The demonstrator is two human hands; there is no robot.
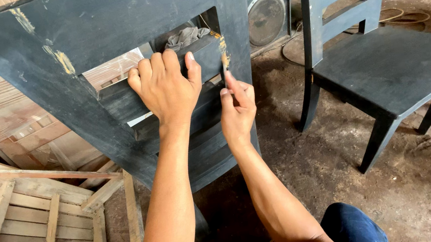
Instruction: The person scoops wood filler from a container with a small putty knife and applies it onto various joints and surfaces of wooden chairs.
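Note:
A dark painted chair back (101, 24) tilts toward me, with scuffed tan patches on its top rail. My left hand (165, 86) is wrapped over the top edge of a horizontal slat (122, 97), fingers curled behind it. My right hand (236, 109) is just to the right, below the slat's end. Its fingers are pressed together, and the fingertips point up at a tan patch (224, 52) where the slat meets the upright. Whether something small sits between those fingers is hidden.
A second dark chair (388, 68) stands on the dirt floor at right. Behind the chair back are a speaker cabinet (266, 15) and a grey rag (185, 36). Bare wooden slatted frames (29, 237) lie at lower left, with plastic-wrapped wood (13, 121) beyond them.

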